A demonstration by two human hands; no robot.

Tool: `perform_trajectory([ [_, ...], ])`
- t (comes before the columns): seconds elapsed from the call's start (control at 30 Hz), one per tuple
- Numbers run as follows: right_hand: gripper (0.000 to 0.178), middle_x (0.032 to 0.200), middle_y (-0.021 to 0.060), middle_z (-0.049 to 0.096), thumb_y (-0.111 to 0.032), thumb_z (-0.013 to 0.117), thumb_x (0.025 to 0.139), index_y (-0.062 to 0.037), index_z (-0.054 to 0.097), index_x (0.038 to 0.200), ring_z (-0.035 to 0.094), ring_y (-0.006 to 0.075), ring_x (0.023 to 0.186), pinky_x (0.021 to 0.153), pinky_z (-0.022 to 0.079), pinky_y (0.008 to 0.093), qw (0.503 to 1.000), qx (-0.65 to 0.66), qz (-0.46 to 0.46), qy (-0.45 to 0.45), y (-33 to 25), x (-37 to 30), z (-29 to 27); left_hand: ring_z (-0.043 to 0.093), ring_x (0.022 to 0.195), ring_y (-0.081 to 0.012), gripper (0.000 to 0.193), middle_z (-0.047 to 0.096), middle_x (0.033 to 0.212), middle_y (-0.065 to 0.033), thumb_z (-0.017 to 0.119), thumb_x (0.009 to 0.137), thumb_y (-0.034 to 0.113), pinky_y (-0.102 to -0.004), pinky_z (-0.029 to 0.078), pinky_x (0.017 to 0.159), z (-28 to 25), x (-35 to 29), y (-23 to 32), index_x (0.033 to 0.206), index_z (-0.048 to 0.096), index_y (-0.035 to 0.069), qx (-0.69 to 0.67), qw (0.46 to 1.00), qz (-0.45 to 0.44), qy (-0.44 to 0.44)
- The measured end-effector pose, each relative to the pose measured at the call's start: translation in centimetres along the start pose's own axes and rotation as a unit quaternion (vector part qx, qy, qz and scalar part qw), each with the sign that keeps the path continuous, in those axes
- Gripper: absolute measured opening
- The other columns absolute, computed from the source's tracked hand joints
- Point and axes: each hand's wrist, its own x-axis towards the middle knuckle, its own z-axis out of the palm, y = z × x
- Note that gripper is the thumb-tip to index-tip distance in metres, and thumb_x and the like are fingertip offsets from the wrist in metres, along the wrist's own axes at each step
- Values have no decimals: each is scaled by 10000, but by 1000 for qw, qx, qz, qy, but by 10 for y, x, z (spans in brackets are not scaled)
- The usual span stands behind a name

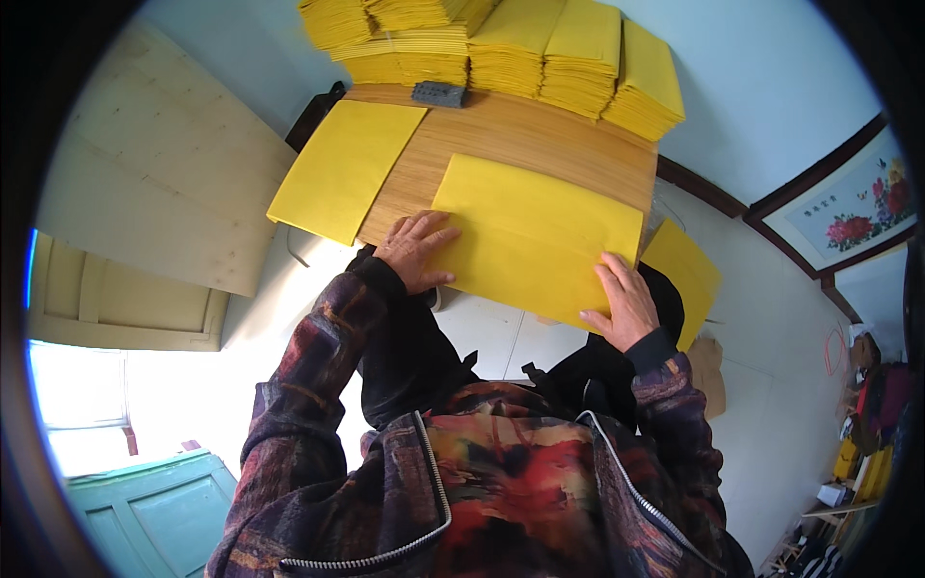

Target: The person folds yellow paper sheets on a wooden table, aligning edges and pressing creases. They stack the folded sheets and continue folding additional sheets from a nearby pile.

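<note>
A large flat yellow paper piece (540, 236), which looks like an envelope, lies across the front of the wooden table (520, 125). Its near edge sticks out past the table toward my lap, and a faint crease runs along it. My left hand (416, 252) rests on its left end, fingers spread and thumb pointing right. On the lower right corner lies my right hand (626, 301), palm down with fingers stretched and the thumb apart. Another yellow paper piece (347, 169) lies at the table's left, its near corner past the edge.
Tall stacks of folded yellow paper (544, 48) line the table's back. A dark grey block (439, 93) sits before them. Another yellow sheet (686, 275) hangs low at the right, beside my knee. A framed flower picture (848, 212) leans by the right wall; wooden boards (164, 154) stand left.
</note>
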Motion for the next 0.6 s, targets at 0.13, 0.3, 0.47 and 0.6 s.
perform_trajectory([
  [0.13,738,1398,160,370,-347,761,722,18,447,1280,339,329,1312,1081,286,455,999,-3,33,-37,-2,-5,-6,278,1366,-311,800,340,1442,-109,745,690,417,-470,233,1117,-4,-16,-2,1386,414,200,53,998,23,-38],
  [0.3,851,1459,138,292,-326,804,654,-32,393,1339,268,306,1372,1109,228,486,995,-17,50,-82,-7,-15,-10,372,1317,-281,681,400,1409,-78,700,681,166,-459,290,1081,23,-15,-6,1318,466,215,70,994,39,67],
  [0.47,877,1493,129,242,-254,806,637,-85,361,1373,236,289,1394,1116,212,489,994,-59,36,-89,-4,-20,-7,401,1299,-260,585,478,1350,-42,662,674,110,-452,323,1051,34,-12,-13,1238,527,184,111,988,24,105],
  [0.6,806,1473,121,296,-201,780,642,-100,409,1350,271,283,1380,1109,229,484,997,-40,20,-58,2,-24,-2,438,1265,-275,481,537,1282,-50,630,685,88,-460,338,1028,30,-11,-14,1158,570,150,75,987,49,134],
])
